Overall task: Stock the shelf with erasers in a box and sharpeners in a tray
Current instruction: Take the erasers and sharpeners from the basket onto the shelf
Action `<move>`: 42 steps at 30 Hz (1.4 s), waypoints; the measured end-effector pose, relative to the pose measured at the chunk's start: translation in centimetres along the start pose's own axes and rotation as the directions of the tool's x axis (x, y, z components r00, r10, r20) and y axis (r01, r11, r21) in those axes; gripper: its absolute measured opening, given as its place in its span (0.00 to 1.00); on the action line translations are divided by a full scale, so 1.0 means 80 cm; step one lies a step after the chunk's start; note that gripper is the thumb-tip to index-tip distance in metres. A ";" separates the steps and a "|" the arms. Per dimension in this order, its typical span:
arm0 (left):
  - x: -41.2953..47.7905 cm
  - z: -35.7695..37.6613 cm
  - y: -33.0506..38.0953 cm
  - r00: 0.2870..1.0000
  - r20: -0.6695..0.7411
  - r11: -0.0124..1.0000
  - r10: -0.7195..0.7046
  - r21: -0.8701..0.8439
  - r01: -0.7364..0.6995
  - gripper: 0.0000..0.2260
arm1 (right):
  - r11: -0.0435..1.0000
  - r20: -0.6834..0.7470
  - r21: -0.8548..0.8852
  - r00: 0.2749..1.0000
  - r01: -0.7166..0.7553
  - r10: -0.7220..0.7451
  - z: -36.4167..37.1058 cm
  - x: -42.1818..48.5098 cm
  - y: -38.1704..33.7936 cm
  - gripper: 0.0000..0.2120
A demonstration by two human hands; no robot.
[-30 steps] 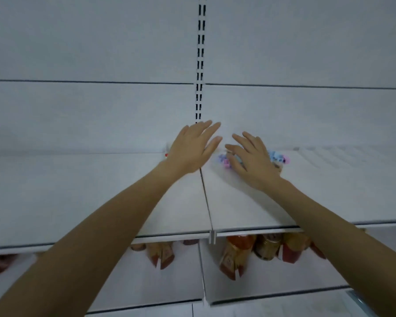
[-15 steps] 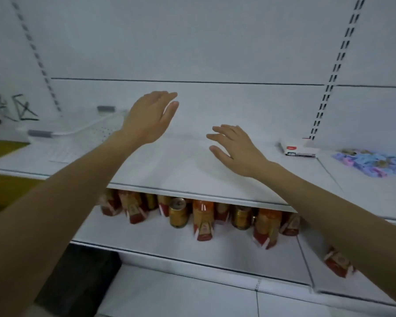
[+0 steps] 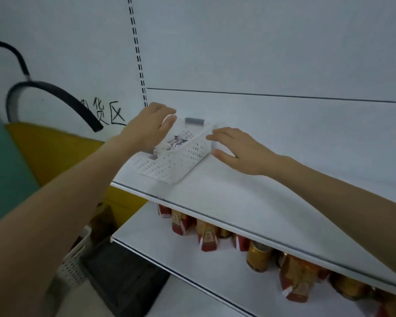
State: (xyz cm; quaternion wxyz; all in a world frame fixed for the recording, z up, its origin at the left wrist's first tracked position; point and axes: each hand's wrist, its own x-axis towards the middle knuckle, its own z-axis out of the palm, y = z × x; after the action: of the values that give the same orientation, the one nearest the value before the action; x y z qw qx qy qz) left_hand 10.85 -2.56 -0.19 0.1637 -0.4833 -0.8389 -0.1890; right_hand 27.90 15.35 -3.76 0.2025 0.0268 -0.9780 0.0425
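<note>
Spread left hand (image 3: 150,128) over the tray (image 3: 176,162), spread right hand (image 3: 239,153) beside it — likely light, stiff plastic — grip its rims.

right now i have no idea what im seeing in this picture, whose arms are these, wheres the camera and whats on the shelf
There is no machine: these are a person's bare arms, filmed by one camera worn on their head, looking forward and down. On the upper shelf stands a white perforated basket with small boxes inside. The left hand reaches over its far end; whether it grips the rim is unclear. The right hand is open beside the basket, holding nothing. Red packets and gold cans sit on the lower shelf.
</note>
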 end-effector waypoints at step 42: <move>0.176 0.131 -0.098 0.251 0.652 0.588 0.715 -0.366 -0.721 0.27 | 0.722 0.147 0.034 0.718 -0.691 0.680 0.067 0.207 0.033 0.11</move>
State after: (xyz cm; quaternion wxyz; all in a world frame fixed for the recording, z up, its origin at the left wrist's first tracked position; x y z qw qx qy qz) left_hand -3.67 9.39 -4.19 -0.1269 -0.8401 -0.5120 0.1263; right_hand 10.42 16.87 -2.29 0.1098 -0.3260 -0.9261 0.1548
